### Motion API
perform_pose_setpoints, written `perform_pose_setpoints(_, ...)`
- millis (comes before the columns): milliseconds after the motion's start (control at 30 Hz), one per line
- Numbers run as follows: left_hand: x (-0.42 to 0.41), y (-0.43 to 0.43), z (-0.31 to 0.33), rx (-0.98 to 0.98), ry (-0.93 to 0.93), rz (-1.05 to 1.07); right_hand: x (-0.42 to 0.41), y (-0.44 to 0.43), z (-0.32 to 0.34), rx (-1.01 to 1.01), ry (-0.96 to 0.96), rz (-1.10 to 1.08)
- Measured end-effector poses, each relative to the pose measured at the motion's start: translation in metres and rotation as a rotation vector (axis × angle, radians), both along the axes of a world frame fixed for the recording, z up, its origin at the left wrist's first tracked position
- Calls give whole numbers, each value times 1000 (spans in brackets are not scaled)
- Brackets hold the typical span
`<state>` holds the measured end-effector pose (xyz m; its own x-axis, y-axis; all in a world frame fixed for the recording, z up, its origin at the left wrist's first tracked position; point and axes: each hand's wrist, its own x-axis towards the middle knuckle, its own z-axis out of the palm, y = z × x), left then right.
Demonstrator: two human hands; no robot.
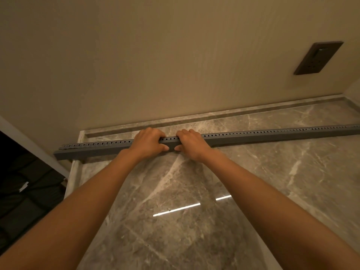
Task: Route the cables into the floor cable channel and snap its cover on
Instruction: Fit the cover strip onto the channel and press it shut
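Observation:
A long grey cable channel [272, 134] lies on the marble floor, parallel to the wall, running from the left to the right edge of the view. Its top face has a row of small holes. My left hand [149, 143] and my right hand [191, 143] grip it side by side near its middle, fingers over the far side and thumbs on the near side. At the left end [68, 151] two grey layers sit slightly offset from each other. No cables are visible.
A beige wall rises just behind the channel, with a dark socket plate [317, 58] at the upper right. A marble skirting strip [233, 112] runs along the wall. At the left is a dark area [23, 188] beyond the floor's raised edge.

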<state>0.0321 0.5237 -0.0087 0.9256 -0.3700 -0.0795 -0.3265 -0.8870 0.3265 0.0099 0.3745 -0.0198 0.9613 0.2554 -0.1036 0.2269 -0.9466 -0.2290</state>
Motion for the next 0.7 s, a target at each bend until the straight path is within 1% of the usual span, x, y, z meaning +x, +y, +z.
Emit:
perform_pose_setpoints(100, 0, 12, -3, -91, 72, -5, -1, 0, 0, 4, 26, -18)
perform_pose_setpoints(167, -1, 25, -4, -133, 90, 33, 1, 1, 3, 6, 65, -31)
perform_pose_setpoints(300, 2, 55, 0, -129, 146, 84, 5, 20, 8, 36, 138, -14)
perform_pose_setpoints(400, 3, 78, 6, -123, 175, 108, 7, 43, 8, 71, 122, 10)
perform_pose_setpoints(467, 2, 86, 6, -115, 143, 124, 7, 57, 6, 80, 91, 30)
perform_pose_setpoints(600, -6, 87, -2, -121, 5, 147, 4, 77, 2, 78, 19, 97)
perform_pose_setpoints(700, -10, 84, -6, -144, -72, 137, 4, 78, 2, 104, -21, 91)
